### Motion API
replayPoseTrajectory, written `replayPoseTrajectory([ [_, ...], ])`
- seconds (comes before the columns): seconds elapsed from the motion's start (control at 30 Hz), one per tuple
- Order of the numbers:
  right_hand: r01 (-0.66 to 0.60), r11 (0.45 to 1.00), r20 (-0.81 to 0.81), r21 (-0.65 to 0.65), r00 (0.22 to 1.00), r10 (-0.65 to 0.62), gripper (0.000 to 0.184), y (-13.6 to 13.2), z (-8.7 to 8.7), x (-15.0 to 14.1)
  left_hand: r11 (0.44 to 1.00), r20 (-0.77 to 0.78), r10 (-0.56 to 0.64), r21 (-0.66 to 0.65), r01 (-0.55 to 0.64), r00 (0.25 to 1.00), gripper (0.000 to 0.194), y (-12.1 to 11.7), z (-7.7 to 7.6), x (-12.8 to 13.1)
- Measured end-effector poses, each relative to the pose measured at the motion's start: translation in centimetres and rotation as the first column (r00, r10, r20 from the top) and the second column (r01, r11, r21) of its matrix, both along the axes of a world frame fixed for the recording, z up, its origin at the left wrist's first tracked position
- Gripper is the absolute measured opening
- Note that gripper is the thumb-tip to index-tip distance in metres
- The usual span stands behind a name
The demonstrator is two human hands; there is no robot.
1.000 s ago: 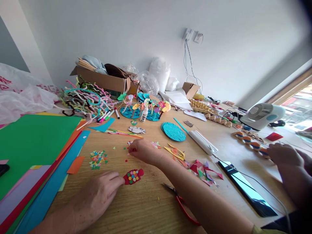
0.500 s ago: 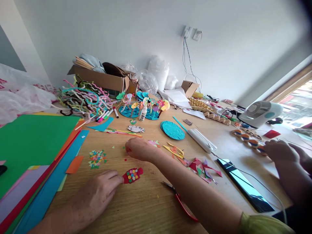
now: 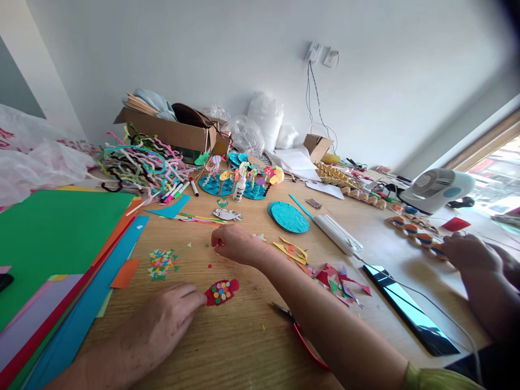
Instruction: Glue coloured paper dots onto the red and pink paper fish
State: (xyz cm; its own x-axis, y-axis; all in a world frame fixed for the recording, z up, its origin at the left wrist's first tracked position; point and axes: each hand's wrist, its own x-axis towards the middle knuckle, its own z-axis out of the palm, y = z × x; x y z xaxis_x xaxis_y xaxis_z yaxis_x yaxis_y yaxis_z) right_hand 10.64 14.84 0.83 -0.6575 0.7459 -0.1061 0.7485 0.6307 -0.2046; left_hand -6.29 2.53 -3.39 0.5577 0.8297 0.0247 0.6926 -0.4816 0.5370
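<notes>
A red paper fish (image 3: 221, 292) covered in small coloured dots lies on the wooden table. My left hand (image 3: 173, 314) has its closed fingers on the left end of it. Farther back, my right hand (image 3: 231, 244) hovers low over the table with thumb and fingers drawn together; what is between them, if anything, is too small to make out. Close by lie a tiny green dot (image 3: 207, 245) and a red dot (image 3: 209, 266). Left of these is a pile of little coloured paper bits (image 3: 162, 264). Red-handled scissors (image 3: 298, 330) rest partly under my right forearm.
Coloured paper sheets (image 3: 60, 233) are stacked at left. Behind stand a glue bottle (image 3: 239, 189), blue paper ovals (image 3: 288, 217) and a pipe-cleaner heap (image 3: 138, 162). Paper scraps (image 3: 337, 281), a power strip (image 3: 337, 234) and a phone (image 3: 410, 309) lie right, near another person's hands (image 3: 473, 254).
My right hand has shifted slightly, its thumb and fingers now showing more clearly. My left hand and the red paper fish stay put.
</notes>
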Motion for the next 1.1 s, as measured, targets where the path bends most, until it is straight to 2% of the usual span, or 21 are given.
replayPoseTrajectory([
  [0.13, 0.032, 0.998, -0.170, -0.049, 0.985, -0.040, 0.014, 0.1, 0.2, 0.9, 1.000, 0.010, 0.001, 0.028, -0.001, 1.000, 0.033, -0.1, -0.3, -0.1],
  [0.2, 0.087, 0.987, -0.312, -0.132, 0.942, -0.125, 0.015, 0.1, 0.3, 1.7, 0.998, 0.012, 0.010, 0.067, -0.011, 1.000, 0.033, 0.0, -0.3, -0.1],
  [0.37, 0.245, 0.891, -0.475, -0.381, 0.775, -0.417, 0.017, -0.2, -0.6, 3.7, 0.971, 0.029, 0.024, 0.239, -0.030, 0.999, 0.035, 0.3, 0.7, -0.1],
  [0.47, 0.256, 0.850, -0.509, -0.461, 0.708, -0.489, 0.017, -0.5, -1.5, 4.4, 0.921, 0.073, 0.034, 0.386, -0.060, 0.997, 0.033, 0.1, 1.4, -0.3],
  [0.57, 0.266, 0.872, -0.497, -0.411, 0.736, -0.459, 0.012, -0.9, -1.8, 4.3, 0.886, 0.086, 0.056, 0.454, -0.089, 0.995, 0.029, -0.2, 2.3, -0.8],
  [0.67, 0.284, 0.913, -0.453, -0.291, 0.800, -0.393, 0.002, -1.4, -1.9, 3.9, 0.909, 0.038, 0.081, 0.408, -0.090, 0.996, 0.027, 0.3, 3.9, -1.0],
  [0.8, 0.232, 0.951, -0.475, -0.203, 0.826, -0.302, 0.020, -1.6, -2.4, 3.6, 0.958, -0.086, 0.096, 0.278, -0.068, 0.992, 0.031, 3.7, 5.6, -0.6],
  [0.87, 0.219, 0.961, -0.489, -0.169, 0.828, -0.274, 0.024, -1.7, -2.8, 3.7, 0.965, -0.106, 0.071, 0.261, -0.041, 0.992, 0.031, 5.9, 5.5, -0.1],
  [0.97, 0.240, 0.965, -0.485, -0.106, 0.834, -0.261, 0.021, -1.7, -3.3, 4.0, 0.973, -0.144, 0.054, 0.230, -0.020, 0.988, 0.032, 8.5, 4.6, 0.9],
  [1.1, 0.234, 0.971, -0.498, -0.045, 0.837, -0.225, 0.022, -1.8, -3.4, 4.3, 0.987, -0.211, 0.005, 0.159, 0.029, 0.977, 0.031, 9.7, 3.6, 2.2],
])
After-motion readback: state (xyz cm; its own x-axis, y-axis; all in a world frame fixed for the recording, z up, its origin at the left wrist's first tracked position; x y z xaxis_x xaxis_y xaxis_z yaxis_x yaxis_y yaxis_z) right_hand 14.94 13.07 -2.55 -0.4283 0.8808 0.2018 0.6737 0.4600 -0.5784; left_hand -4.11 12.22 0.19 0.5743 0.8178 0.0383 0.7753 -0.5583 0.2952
